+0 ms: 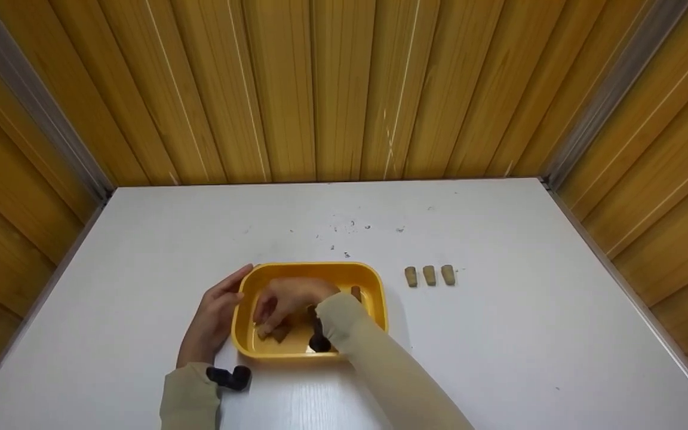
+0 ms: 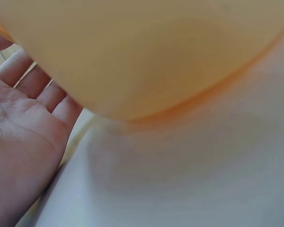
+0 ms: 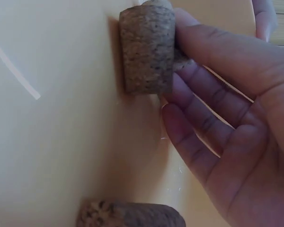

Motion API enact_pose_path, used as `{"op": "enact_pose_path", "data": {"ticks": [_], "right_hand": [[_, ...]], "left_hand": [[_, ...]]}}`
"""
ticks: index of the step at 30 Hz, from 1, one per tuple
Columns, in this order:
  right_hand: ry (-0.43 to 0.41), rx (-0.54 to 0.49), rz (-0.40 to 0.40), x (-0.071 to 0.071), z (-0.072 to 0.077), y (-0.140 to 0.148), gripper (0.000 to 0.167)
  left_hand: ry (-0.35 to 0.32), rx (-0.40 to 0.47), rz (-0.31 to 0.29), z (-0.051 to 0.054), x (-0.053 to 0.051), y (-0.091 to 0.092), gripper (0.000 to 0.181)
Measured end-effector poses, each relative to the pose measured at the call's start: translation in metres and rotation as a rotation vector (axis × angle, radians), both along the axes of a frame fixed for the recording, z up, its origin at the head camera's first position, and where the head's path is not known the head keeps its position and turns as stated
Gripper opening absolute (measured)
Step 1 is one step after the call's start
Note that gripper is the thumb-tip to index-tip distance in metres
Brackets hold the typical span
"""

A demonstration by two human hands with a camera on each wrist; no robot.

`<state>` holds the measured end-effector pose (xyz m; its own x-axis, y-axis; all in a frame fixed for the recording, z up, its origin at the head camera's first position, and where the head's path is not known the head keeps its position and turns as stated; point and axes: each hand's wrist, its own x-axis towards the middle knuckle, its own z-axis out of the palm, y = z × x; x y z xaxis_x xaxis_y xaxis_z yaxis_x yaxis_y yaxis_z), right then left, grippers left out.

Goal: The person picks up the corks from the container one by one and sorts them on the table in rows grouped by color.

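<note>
A yellow plastic tray (image 1: 308, 355) holds several tapered cork stoppers. My right hand (image 1: 296, 294) reaches into its left part and pinches a cork stopper (image 1: 262, 330) near the left wall. Most of that stopper is hidden by the fingers and by another cork stopper (image 3: 146, 52) in the right wrist view. Lower in the same view lies a further cork stopper (image 3: 132, 215), on its side. At the tray's left side my left hand (image 1: 215, 313) rests against the outer wall, fingers extended. In the left wrist view, its palm (image 2: 28, 123) faces the wall.
Three cork stoppers (image 1: 430, 275) lie in a row on the white table (image 1: 499, 334), right of the tray. Dark specks (image 1: 350, 224) mark the table behind the tray. Yellow wood-look panels (image 1: 344, 89) wall the back and sides. A dark camera (image 1: 233, 377) sits on the left wrist.
</note>
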<state>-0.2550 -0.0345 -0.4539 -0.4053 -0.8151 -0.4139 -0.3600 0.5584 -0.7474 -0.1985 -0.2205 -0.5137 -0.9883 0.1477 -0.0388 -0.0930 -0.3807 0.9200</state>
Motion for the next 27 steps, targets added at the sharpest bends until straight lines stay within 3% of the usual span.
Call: {"op": "enact_pose_path", "data": {"ticks": [5, 20, 27], "right_hand": [[0.06, 0.021, -0.01, -0.002, 0.001, 0.003, 0.022], [0.091, 0.023, -0.082, -0.006, 0.007, 0.026, 0.024], [0.064, 0.016, -0.108, -0.008, 0.011, 0.034, 0.022]], "left_hand": [[0.012, -0.02, -0.01, 0.002, 0.001, 0.0, 0.055], [0.018, -0.022, -0.017, 0.001, 0.0, -0.001, 0.058], [-0.004, -0.018, -0.007, 0.001, -0.001, 0.0, 0.057]]}}
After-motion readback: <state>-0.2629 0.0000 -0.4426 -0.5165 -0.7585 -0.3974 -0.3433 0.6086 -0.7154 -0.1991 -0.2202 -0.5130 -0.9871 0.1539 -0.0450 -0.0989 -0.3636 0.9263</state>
